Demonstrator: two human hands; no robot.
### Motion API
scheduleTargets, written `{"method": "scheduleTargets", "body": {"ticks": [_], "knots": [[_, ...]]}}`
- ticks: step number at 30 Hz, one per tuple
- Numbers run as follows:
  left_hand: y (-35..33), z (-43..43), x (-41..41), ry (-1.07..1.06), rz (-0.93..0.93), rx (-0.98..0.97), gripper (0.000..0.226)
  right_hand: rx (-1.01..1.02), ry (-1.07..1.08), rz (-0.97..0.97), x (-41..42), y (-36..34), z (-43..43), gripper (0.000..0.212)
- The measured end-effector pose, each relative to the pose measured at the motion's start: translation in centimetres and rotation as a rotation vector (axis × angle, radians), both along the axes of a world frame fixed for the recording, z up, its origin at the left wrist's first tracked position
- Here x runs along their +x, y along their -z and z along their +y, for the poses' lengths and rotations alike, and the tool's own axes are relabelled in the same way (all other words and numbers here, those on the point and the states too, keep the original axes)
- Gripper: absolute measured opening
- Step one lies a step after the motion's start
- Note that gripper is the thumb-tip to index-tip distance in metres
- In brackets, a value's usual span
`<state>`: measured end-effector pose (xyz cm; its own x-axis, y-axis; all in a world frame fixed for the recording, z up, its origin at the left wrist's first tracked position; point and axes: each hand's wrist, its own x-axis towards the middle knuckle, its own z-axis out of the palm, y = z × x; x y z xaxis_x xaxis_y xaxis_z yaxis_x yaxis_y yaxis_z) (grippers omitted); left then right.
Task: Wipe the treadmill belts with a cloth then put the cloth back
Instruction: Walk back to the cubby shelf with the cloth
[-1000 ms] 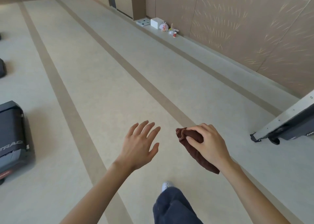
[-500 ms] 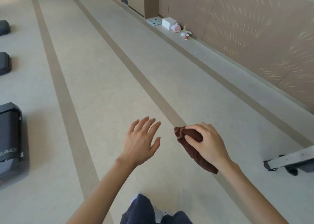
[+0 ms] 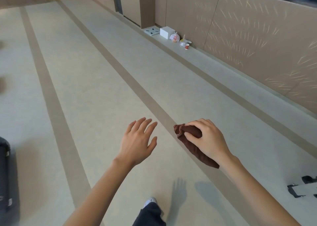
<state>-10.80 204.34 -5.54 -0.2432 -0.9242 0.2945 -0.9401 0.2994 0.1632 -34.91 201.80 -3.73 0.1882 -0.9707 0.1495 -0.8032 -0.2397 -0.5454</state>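
While the right hand (image 3: 208,140) is held out in front of the body, its grip is closed around a dark brown cloth (image 3: 192,144). The thumb and the fingers (image 3: 193,123) pinch the bunched upper part of the cloth, and the rest of it hangs down under the palm toward the wrist. The cloth is in the air above the floor (image 3: 96,95) and touches nothing except this hand.

The left hand (image 3: 139,142) is just beside it, a little to the left. Its grip is open: the fingers are spread, the palm faces down, and it holds nothing. The two hands are apart from each other.

The floor is pale, with darker stripes that run away from the camera. The shadows of both hands fall on it near the bottom of the view. A foot in a light shoe (image 3: 150,202) and a dark trouser leg (image 3: 151,216) show at the lower edge.

At the left edge, the dark end of a treadmill (image 3: 4,177) is partly in view. At the lower right, a small part of another machine (image 3: 299,190) shows, in black and white.

Far ahead, along the brown wall (image 3: 248,42), some small things stand on a low ledge: a white box (image 3: 167,32), a plastic bag (image 3: 175,37) and a red paper cup (image 3: 187,46).
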Motion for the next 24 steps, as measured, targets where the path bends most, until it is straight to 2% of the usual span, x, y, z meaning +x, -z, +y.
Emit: {"method": "scheduleTargets", "body": {"ticks": [15, 24], "knots": [[2.2, -14.5, 9.2, -0.071, -0.004, 0.071, 0.042, 0.007, -0.018, -0.046, 8.5, 1.5, -16.8, 0.016], [1.4, -30.8, 12.6, -0.105, -0.040, 0.042, 0.041, -0.001, -0.055, -0.069, 12.5, 1.6, -34.6, 0.017]]}}
